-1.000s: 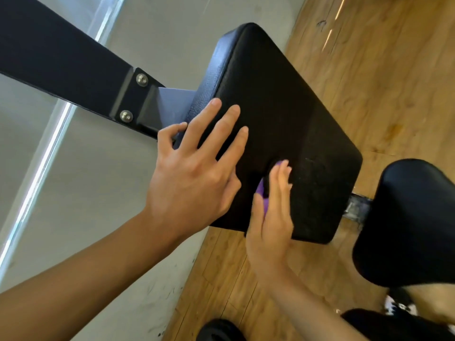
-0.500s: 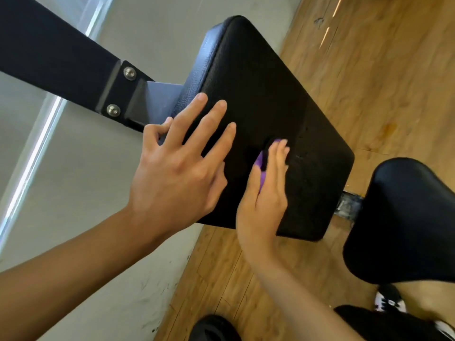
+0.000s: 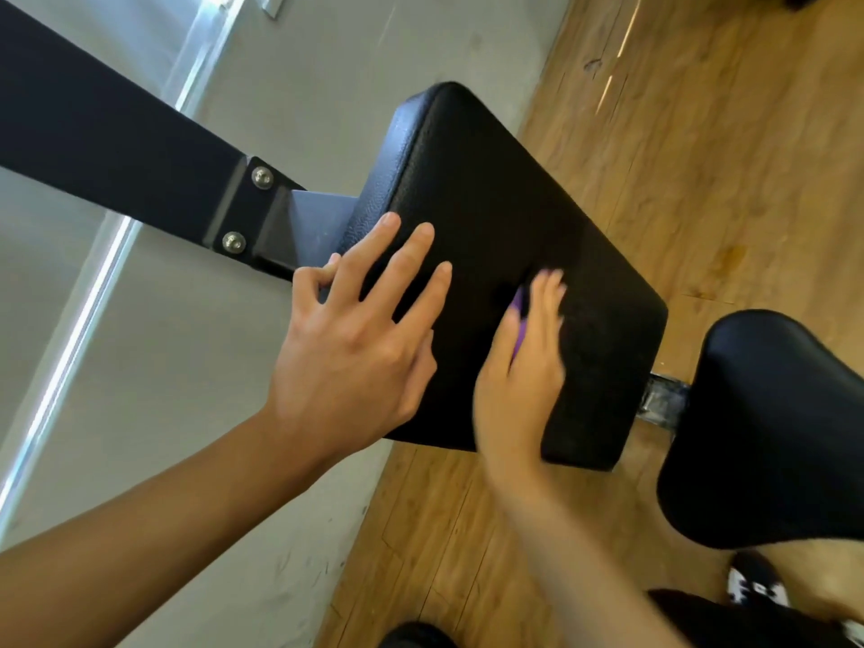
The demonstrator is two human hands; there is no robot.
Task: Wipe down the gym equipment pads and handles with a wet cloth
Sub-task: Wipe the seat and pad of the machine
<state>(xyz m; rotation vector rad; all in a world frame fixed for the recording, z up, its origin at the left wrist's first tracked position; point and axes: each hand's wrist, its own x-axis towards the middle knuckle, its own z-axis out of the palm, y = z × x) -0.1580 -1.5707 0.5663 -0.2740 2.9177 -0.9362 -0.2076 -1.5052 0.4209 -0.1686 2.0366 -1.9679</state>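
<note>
A black padded rest [image 3: 491, 189] sits on a dark metal arm, tilted across the middle of the head view. My left hand [image 3: 360, 339] lies flat on the pad's near left edge, fingers spread and straight. My right hand [image 3: 523, 367] is blurred; its straight fingers press a purple cloth [image 3: 518, 320] against the pad's face. Only a thin strip of the cloth shows beside the palm.
A dark steel beam [image 3: 117, 133] with two bolts runs from the upper left to the pad. A second black pad [image 3: 771, 427] stands at the right, joined by a metal bracket [image 3: 664, 404]. Wooden floor [image 3: 701, 156] lies below, a grey wall [image 3: 163, 367] at left, my shoes near the bottom.
My right hand slid along the pad with the cloth under it and is now motion-blurred. My left hand stays flat on the pad's edge. The camera view shifted slightly.
</note>
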